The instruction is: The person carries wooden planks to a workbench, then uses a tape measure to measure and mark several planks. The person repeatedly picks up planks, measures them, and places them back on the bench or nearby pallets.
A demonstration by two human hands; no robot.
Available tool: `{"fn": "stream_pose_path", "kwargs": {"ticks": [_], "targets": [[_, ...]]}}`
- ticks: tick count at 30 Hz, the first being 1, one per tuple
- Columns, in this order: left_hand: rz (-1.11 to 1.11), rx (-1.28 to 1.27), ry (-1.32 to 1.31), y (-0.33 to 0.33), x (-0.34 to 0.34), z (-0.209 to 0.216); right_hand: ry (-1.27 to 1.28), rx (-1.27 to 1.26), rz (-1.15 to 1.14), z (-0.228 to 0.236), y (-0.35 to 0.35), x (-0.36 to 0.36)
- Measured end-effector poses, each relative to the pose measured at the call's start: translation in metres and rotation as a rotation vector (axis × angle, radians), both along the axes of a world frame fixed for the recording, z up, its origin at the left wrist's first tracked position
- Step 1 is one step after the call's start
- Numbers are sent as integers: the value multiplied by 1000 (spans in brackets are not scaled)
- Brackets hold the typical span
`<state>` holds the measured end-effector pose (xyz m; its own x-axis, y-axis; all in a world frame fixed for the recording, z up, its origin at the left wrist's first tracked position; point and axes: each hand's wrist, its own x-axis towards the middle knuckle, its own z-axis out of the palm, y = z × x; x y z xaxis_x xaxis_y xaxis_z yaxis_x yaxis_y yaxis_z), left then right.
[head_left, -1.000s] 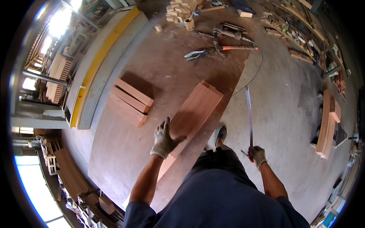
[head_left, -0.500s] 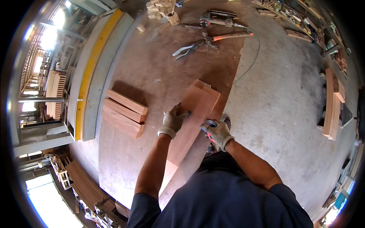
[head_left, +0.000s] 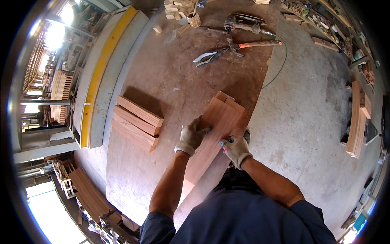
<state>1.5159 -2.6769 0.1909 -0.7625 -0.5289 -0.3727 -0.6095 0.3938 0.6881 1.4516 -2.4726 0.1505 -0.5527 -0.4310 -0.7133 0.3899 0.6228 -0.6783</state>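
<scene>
A long reddish-brown board (head_left: pixel 211 140) lies slanted on the brown work surface in front of me, with narrower wood pieces showing at its far end. My left hand (head_left: pixel 190 139), in a pale work glove, grips the board's left edge, thumb across its top face. At the right edge, my gloved right hand (head_left: pixel 237 150) is closed around a small tool with a red part (head_left: pixel 224 150); the fingers hide most of it, and I cannot make out its kind. Left of the board lie several short wood strips (head_left: pixel 136 122), side by side.
Beyond the board lie pliers (head_left: pixel 209 57), a hammer (head_left: pixel 254 44) and a corded power tool (head_left: pixel 245 25). Small wood blocks (head_left: pixel 174 10) sit at the far edge. A long yellow-striped beam (head_left: pixel 95 85) runs along the left. More timber (head_left: pixel 356 122) stands at the right.
The view has shifted, so most things sit slightly right and lower. My right hand has turned a little, and less of the red tool shows. My left hand stays at the board's edge.
</scene>
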Motion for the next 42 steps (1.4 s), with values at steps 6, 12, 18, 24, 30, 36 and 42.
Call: {"fn": "stream_pose_path", "kwargs": {"ticks": [6, 12, 18, 24, 30, 36, 42], "targets": [[18, 49, -7, -6, -1, 0, 140, 10, 39, 16, -2, 1], [37, 71, 35, -6, -4, -2, 174, 82, 139, 32, -2, -4], [50, 106, 14, -1, -11, 16, 289, 164, 283, 53, -4, -11], [71, 131, 110, -4, 4, -21, 250, 62, 191, 43, 3, -6], [10, 1, 31, -3, 0, -8, 261, 25, 117, 30, 4, 1], [18, 71, 63, 4, -3, 2, 299, -21, 91, 34, 5, 0], [75, 135, 81, 3, 1, -8, 250, -17, 119, 37, 7, -5]]}}
